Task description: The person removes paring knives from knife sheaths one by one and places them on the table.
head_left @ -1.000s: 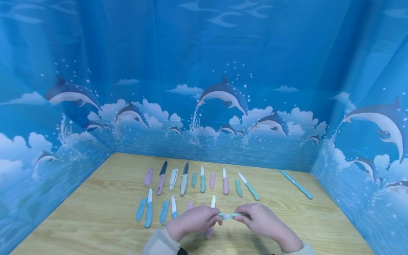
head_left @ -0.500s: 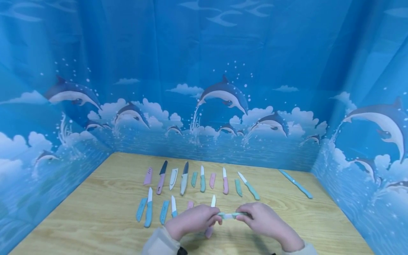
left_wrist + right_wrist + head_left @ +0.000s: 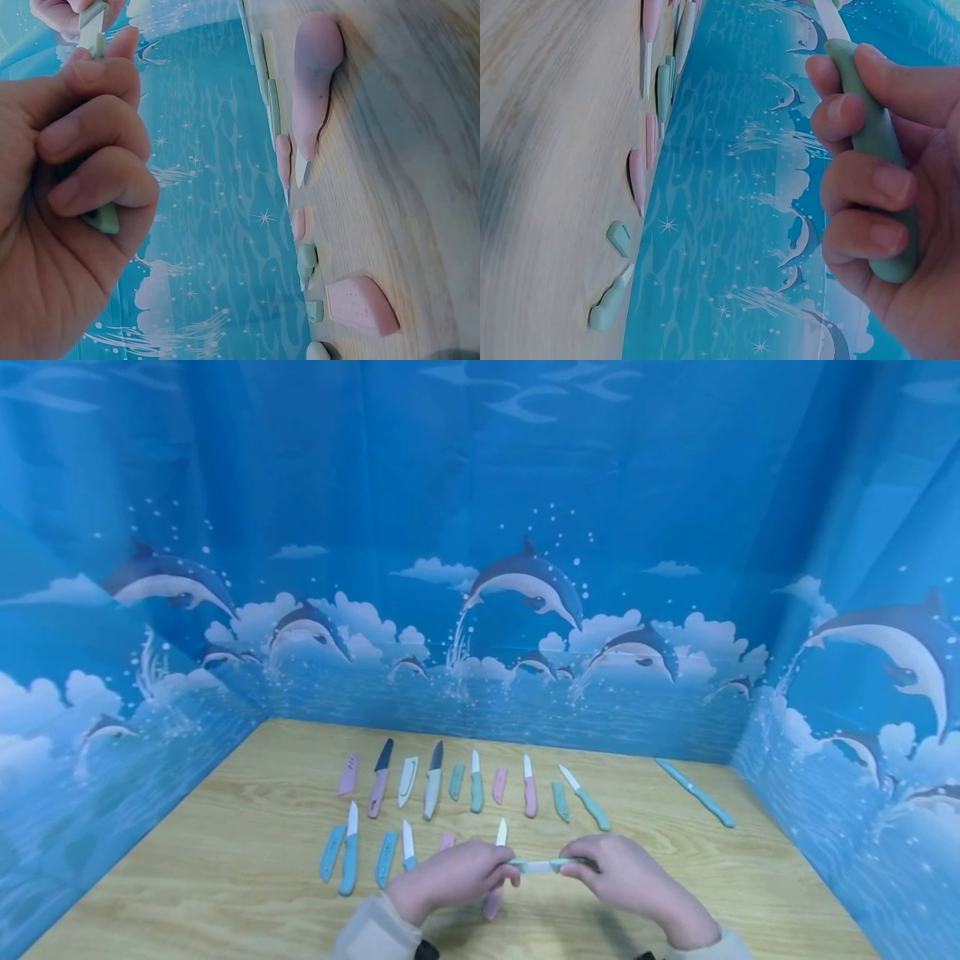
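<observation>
In the head view my left hand [image 3: 461, 872] and right hand [image 3: 622, 877] are raised over the front of the table. The left hand curls round a green knife sheath [image 3: 106, 219], mostly hidden by the fingers. My right hand grips the green handle [image 3: 877, 139] of a paring knife. Its white blade [image 3: 537, 867] bridges the two hands, lying level, with its tip end at the sheath; how deep it sits is hidden. Below the left hand lies a pink-handled knife [image 3: 492, 906], partly covered, and a pink sheath [image 3: 447, 841] shows just behind that hand.
Unsheathed knives and sheaths lie in two rows, including a blue knife [image 3: 350, 860], a blue sheath [image 3: 387, 858], a dark-bladed pink knife [image 3: 379, 781] and a green knife [image 3: 592, 806]. A long blue item [image 3: 697, 793] lies far right. Dolphin-print curtains [image 3: 480, 610] border the wooden table [image 3: 225, 860].
My right hand has shifted slightly right with the knife, and a bit more white blade shows between the hands. The left hand stays nearly still.
</observation>
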A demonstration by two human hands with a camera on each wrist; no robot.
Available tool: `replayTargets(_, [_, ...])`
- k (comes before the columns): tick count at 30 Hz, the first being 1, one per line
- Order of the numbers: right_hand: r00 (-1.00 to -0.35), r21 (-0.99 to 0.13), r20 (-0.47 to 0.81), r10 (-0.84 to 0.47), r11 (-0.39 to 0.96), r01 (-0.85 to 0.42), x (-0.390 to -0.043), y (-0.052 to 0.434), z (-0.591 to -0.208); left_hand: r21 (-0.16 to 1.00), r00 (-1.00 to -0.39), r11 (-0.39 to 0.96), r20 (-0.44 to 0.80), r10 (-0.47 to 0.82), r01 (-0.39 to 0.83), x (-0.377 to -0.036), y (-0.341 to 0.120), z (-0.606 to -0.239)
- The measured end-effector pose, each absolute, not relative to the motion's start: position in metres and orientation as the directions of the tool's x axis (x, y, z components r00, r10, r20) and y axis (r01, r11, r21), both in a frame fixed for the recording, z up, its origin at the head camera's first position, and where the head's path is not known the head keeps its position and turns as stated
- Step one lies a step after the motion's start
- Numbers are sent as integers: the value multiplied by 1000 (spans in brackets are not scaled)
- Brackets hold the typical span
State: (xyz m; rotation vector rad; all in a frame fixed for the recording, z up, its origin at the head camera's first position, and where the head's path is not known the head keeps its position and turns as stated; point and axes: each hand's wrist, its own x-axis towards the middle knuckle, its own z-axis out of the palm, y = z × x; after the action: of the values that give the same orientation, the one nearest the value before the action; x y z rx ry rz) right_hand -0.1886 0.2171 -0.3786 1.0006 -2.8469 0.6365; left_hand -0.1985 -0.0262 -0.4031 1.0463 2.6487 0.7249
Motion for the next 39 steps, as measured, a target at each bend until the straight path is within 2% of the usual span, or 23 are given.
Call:
replayTargets(21, [-793, -368, 169, -586, 709, -602, -191, 221, -379, 537, -729, 626, -31, 684, 565, -201, -27, -403])
replayTargets(28, [-799, -372, 162, -579, 714, -593, -192, 223, -379, 620, -746, 599, -33, 665, 507, -199, -30, -404])
replayTargets(34, [-799, -328, 189, -571, 730, -600, -191, 228, -377, 535, -757, 631, 26, 653, 562, -200, -35, -401])
replayTargets(39, [-839, -405, 129, -528, 744, -531, -193, 235, -372, 559, -782, 647, 5, 623, 519, -204, -39, -401])
